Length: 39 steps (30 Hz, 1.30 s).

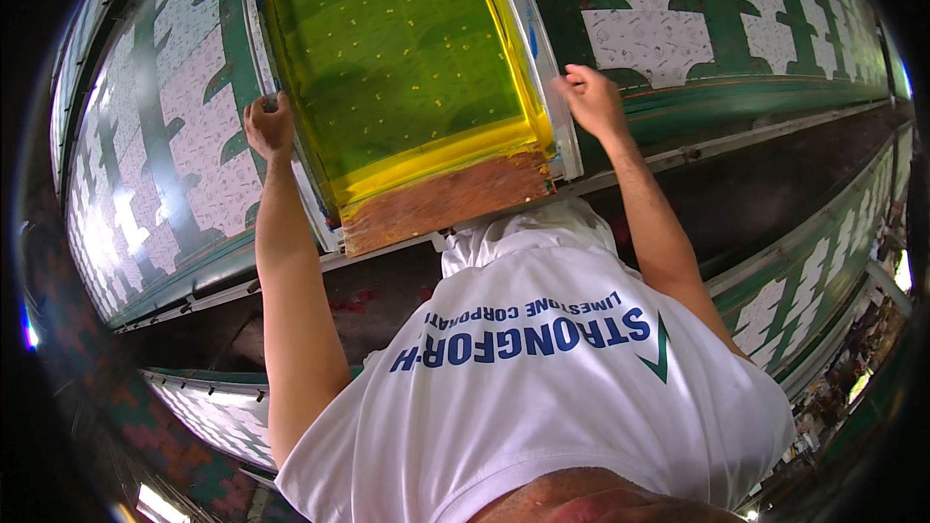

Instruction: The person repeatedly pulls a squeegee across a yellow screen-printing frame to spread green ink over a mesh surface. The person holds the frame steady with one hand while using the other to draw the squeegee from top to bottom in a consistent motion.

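Note:
A screen printing frame [536,34] with pale metal rails lies in front of me, holding green-yellow mesh [387,48] dotted with small light marks. Bright yellow borders the mesh. Across its near end runs a worn reddish-brown wooden strip [446,199]. My left hand [267,126] is closed around the left rail, thumb on top. At the opposite rail is my right hand [593,102], its fingers bent and their tips smeared by motion against the rail's outer edge. Whether it grips the rail cannot be made out.
A long green printing table [228,121] extends to both sides, with white patterned sheets [630,15] laid in rows. A metal rail [775,124] follows its near edge, close to my body. Behind me stands another table [775,305] with similar pale pieces.

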Tool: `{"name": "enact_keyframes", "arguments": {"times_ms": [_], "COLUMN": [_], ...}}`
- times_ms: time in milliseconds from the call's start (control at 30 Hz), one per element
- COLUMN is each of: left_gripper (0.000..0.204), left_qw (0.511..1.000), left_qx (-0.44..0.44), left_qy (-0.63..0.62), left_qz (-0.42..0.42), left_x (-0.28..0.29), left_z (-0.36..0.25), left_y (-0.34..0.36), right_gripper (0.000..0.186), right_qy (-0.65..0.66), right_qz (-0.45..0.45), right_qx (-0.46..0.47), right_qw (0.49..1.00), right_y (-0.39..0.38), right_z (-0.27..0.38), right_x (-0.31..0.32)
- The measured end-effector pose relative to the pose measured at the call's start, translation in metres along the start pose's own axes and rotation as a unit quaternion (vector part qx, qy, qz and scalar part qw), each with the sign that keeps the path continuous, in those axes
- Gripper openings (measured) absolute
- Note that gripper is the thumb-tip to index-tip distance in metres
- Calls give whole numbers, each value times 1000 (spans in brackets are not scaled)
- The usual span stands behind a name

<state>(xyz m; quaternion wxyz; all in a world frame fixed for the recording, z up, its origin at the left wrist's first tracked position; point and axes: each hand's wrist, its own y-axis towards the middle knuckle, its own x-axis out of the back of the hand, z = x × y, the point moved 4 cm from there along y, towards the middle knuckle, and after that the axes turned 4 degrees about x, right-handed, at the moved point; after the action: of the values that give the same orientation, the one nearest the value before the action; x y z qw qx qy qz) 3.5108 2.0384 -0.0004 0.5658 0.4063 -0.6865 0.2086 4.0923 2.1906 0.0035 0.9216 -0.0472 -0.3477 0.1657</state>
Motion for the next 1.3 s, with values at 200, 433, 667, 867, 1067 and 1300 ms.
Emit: {"name": "enact_keyframes", "arguments": {"times_ms": [200, 433, 667, 867, 1067, 1300], "left_gripper": [46, 46, 44, 42, 47, 52], "left_qw": [1000, 998, 998, 995, 997, 996], "left_qx": [-8, -27, -60, -86, -50, -34], "left_qy": [24, 31, -16, -56, -55, -82], "left_qz": [-7, 48, 25, -16, -10, 2], "left_x": [-5, -13, -3, -32, -74, -88], "left_z": [6, 16, -51, -200, -337, -416], "left_y": [1, 15, 25, -34, -124, -181], "right_gripper": [58, 57, 56, 52, 54, 52], "right_qy": [-177, -138, -138, -143, -172, -126], "right_qz": [-39, -69, -54, -69, -69, -67], "right_qx": [96, 156, 154, 130, 124, 77], "right_qw": [979, 976, 977, 979, 975, 987], "right_y": [-7, -15, 20, 63, 94, 102], "right_z": [21, 50, 29, -79, -192, -268], "right_x": [-26, 9, 79, 188, 297, 360]}}
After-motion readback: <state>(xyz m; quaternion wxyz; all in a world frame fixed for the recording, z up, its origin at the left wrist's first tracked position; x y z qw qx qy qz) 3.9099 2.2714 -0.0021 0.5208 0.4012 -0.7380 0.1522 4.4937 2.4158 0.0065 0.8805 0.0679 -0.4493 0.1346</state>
